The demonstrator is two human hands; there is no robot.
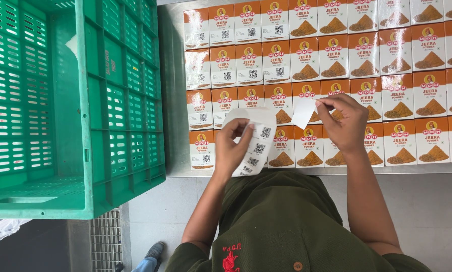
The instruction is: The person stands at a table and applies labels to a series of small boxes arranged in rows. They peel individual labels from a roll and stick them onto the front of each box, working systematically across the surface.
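White sticker strip [256,143] sat pinched in the left hand [232,146]; the right hand [344,121] pinched one peeled label [304,112], seemingly, above orange spice boxes [337,65].

Head view, looking down along both bare forearms, which rise from short dark-green sleeves and converge toward mid-frame. Left hand [232,146]: wrist bent slightly inward, fingers curled and closed in a grip, thumb pressed across the front, knuckles facing the camera. Right hand [344,121]: held higher and farther forward than the left, forearm angled inward from the elbow, wrist flexed, thumb and forefinger pinched together at the tips, remaining fingers loosely curled beneath. The two hands are apart, not touching.
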